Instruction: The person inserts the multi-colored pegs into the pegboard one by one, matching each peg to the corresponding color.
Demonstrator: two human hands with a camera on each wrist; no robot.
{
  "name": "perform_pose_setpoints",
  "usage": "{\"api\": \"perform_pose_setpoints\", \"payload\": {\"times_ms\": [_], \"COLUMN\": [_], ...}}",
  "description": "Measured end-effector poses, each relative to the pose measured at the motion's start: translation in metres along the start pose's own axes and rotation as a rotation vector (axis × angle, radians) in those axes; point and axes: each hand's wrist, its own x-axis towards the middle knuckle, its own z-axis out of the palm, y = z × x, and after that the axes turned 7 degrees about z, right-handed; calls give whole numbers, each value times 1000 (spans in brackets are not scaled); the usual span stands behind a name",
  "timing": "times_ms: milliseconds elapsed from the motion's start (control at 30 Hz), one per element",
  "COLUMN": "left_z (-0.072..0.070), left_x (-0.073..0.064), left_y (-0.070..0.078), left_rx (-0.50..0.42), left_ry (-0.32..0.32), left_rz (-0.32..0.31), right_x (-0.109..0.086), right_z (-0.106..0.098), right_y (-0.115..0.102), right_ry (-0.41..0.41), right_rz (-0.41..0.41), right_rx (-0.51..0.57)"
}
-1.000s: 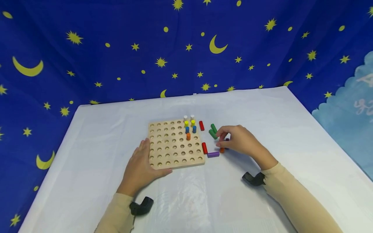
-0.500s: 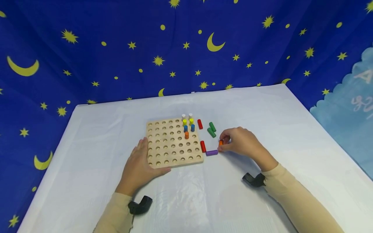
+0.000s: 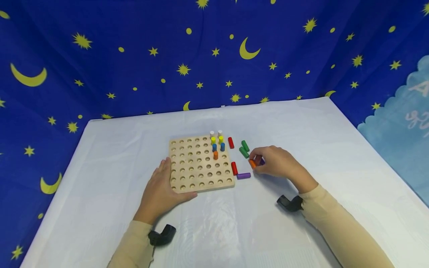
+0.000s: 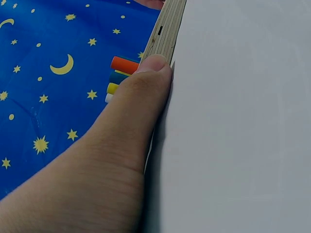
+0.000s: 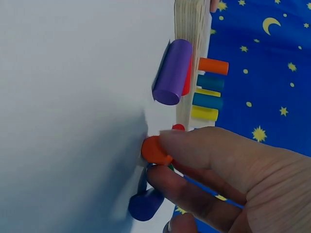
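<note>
A pale wooden pegboard [image 3: 195, 166] with rows of round holes lies on the table. My left hand [image 3: 160, 195] rests at its near left corner, fingers straight along the left edge and thumb [image 4: 148, 82] against the front edge. Right of the board, my right hand [image 3: 275, 162] pinches an orange peg [image 5: 154, 149] between thumb and a finger, low at the table. Just beside those fingers lies a dark blue-purple peg [image 5: 146, 206], partly hidden in the head view. Upright in the board stand white pegs [image 3: 212, 133], yellow pegs [image 3: 213, 140], blue pegs [image 3: 214, 147] and one orange peg [image 3: 216, 155].
Between board and right hand lie a purple peg [image 3: 244, 176], a near red peg [image 3: 234, 168] and a far red peg [image 3: 231, 143]. Two green pegs [image 3: 244, 152] lie side by side beyond the hand. A blue star-patterned cloth [image 3: 134, 67] hangs behind the white table [image 3: 214, 230].
My right hand's fingers have come down and closed on the loose orange peg, which has turned slightly and now slants. The left hand and board keep their places.
</note>
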Motion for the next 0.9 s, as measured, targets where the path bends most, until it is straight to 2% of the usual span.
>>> {"api": "perform_pose_setpoints", "payload": {"times_ms": [600,900], "left_z": [-2,-3], "left_x": [0,-1], "left_y": [2,3], "left_rx": [-1,2], "left_ry": [-6,-9], "left_rz": [-3,-6], "right_x": [9,11], "right_z": [-1,1], "right_y": [-3,-3], "right_ry": [-47,-52], "right_rz": [-77,-71], "right_rx": [23,7]}}
